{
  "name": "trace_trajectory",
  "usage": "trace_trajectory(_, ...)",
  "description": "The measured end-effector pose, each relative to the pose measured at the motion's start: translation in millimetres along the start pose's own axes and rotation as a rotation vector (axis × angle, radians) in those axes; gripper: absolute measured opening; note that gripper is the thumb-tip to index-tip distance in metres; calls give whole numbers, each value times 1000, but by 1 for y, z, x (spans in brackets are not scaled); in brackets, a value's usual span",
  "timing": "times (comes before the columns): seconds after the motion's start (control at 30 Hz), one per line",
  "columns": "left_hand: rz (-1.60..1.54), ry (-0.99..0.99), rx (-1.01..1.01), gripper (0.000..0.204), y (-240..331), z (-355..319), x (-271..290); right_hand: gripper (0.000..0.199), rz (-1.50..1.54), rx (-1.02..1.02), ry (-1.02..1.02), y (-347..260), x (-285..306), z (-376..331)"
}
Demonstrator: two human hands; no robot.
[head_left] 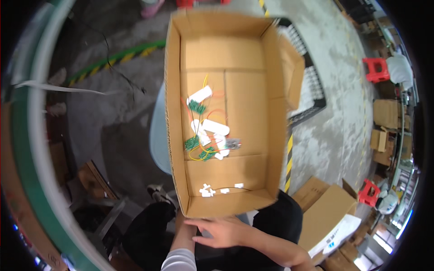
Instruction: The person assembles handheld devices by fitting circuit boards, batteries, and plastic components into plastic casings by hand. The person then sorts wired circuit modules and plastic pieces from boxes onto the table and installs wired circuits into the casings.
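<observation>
Open cardboard box (226,113) held out over the lap, both hands at its near end wall.

Right hand (224,231) lies flat just under and against the near bottom edge, fingers spread toward the person's left, grip open and bracing rather than pinching. Left hand (181,221) is mostly hidden behind the box's near-left corner; can't tell how its grip is set, though the forearm runs up to that corner, probably for support. Flaps are folded out, so the contents show: white plastic parts (210,128) with green and yellow wire bundles (195,145) bunched mid-floor, and a few white bits (207,190) near the near wall. More cartons (323,212) sit on the floor (334,113) to the right.
</observation>
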State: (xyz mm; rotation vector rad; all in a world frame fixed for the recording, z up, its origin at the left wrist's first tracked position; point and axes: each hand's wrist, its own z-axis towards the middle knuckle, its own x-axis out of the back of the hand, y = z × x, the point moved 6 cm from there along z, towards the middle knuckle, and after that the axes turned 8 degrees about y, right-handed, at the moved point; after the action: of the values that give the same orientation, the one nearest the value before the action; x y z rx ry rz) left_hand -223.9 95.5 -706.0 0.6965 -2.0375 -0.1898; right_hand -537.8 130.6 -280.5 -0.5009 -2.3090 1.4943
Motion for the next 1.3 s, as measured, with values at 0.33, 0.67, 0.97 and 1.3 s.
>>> trace_trajectory(0.33, -10, 363, 824, 27, 71, 105, 195, 39, -91, 66, -667, -33, -136, -6)
trace_trajectory(0.67, -633, 795, 67, 32, 229, -406, 416, 81, 712, 591, -610, -241, -186, -209)
trace_trajectory(0.97, -414, 1513, 187, 23, 109, -533, 574, 122, 1039, 513, -1765, -421, -296, -385)
trace_trajectory(1.3, -449, 1241, 271, 28, 15, -481, 612, 113, 1025, 773, -1447, -404, -339, -393)
